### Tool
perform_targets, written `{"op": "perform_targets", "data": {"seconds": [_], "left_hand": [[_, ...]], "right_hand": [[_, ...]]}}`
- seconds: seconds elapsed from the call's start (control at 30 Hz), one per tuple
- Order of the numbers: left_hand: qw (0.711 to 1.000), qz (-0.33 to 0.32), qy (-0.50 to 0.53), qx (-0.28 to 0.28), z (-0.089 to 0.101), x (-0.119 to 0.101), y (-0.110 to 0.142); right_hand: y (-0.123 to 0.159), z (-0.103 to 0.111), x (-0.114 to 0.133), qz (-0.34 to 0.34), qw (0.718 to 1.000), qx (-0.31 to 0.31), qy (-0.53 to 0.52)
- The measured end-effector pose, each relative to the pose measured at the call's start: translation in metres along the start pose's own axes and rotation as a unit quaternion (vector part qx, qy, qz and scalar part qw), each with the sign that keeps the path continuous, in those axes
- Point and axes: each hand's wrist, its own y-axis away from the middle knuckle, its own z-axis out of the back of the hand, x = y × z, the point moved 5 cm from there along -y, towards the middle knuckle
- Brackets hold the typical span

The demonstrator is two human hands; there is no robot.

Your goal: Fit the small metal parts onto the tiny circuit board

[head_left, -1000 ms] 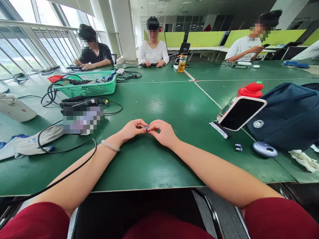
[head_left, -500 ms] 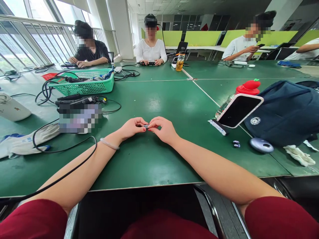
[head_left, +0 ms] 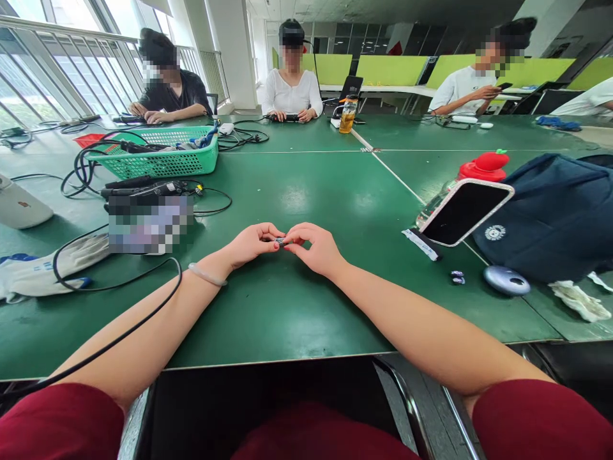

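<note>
Close together over the green table (head_left: 287, 306), my left hand (head_left: 253, 246) and my right hand (head_left: 317, 249) meet fingertip to fingertip. Between their pinched thumbs and forefingers sits a small dark piece with pale markings (head_left: 280, 241). It is too small and too covered by the fingers to name. Both hands are closed on it, one from each side. A pale bracelet (head_left: 207, 275) circles my left wrist.
Left are a green basket (head_left: 158, 160) of cables, white gloves (head_left: 57, 265) and a black cable (head_left: 143, 316) crossing my forearm. Right are a phone (head_left: 468, 212), a small strip (head_left: 421, 244), small dark items (head_left: 457, 277), a mouse (head_left: 506, 280) and a backpack (head_left: 550, 217). Several people sit beyond.
The view has shifted slightly. My hands keep their pinch on the small dark piece, with only a very slight change in the fingers; a bit less of the piece shows.
</note>
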Motion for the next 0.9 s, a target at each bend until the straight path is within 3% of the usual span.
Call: {"op": "perform_targets", "data": {"seconds": [0.9], "left_hand": [[0.998, -0.013, -0.049, -0.044, 0.003, 0.007, -0.001]], "right_hand": [[0.002, -0.001, -0.010, -0.070, 0.992, 0.012, 0.101]]}}
